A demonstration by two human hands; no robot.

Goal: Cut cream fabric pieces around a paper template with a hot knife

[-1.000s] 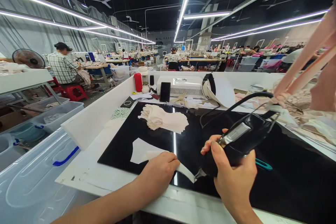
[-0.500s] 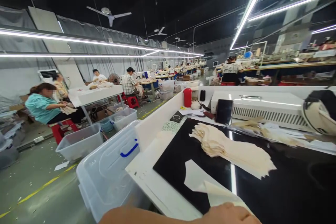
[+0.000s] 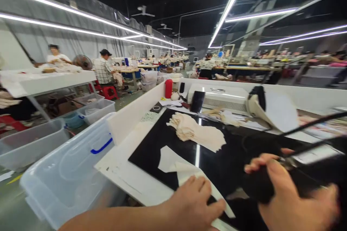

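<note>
My left hand [image 3: 192,200] lies with fingers spread on a cream fabric piece [image 3: 184,171] at the front of a black board [image 3: 217,173]. Under that fabric, a white pattern-shaped piece [image 3: 166,158] shows at the left. At the right my right hand [image 3: 287,195], smeared by motion, is closed round a dark, blurred object [image 3: 257,184], perhaps an iron, with black cords running up to the right. Farther back on the board rests a stack of cream fabric pieces [image 3: 195,130] with uneven edges.
Left of the table stands a clear lidded bin [image 3: 73,166] with a blue handle. Behind the board are a red canister [image 3: 168,88], a phone [image 3: 197,101], a white slotted unit [image 3: 225,99] and scraps. People sit at other tables farther off.
The view has turned right, so the table stands farther left in it. My right hand has come into view with the dark object. More of my left hand shows, on the fabric.
</note>
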